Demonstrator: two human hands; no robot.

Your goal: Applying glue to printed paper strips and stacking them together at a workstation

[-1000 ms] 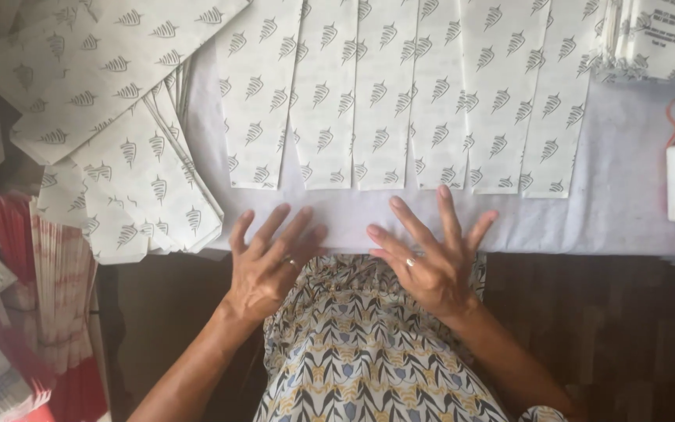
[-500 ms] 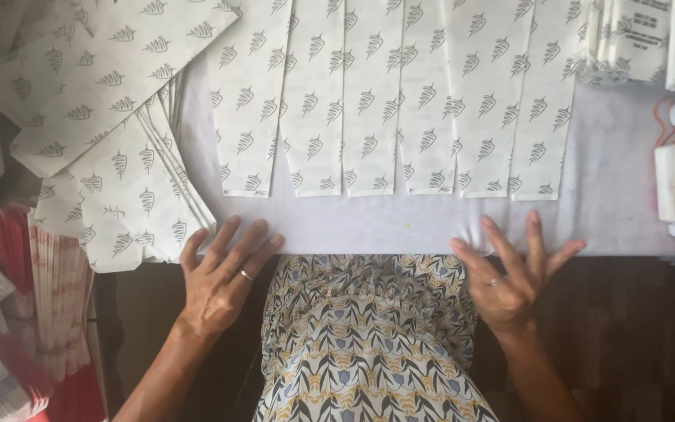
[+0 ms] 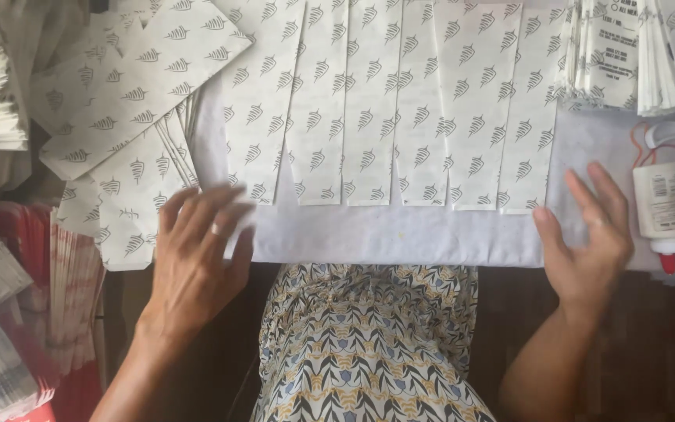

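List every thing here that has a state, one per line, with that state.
Left hand: open, flat on the white cloth's edge.
Right hand: open, fingers spread on the cloth.
Patterned paper strips: flat, side by side in an overlapping row.
White cloth: spread flat.
Glue bottle: lying down, red tip toward the person.
Loose patterned sheets: piled askew at left.

Seen from above, a person's left hand [image 3: 197, 250] lies flat with fingers spread on the near edge of a white cloth [image 3: 400, 234], and the right hand [image 3: 591, 238] rests open on the same edge, well apart. A row of overlapping leaf-printed paper bags [image 3: 400, 101] lies on the cloth between and beyond them. A glue bottle [image 3: 660, 207] with a red tip lies just right of the right hand.
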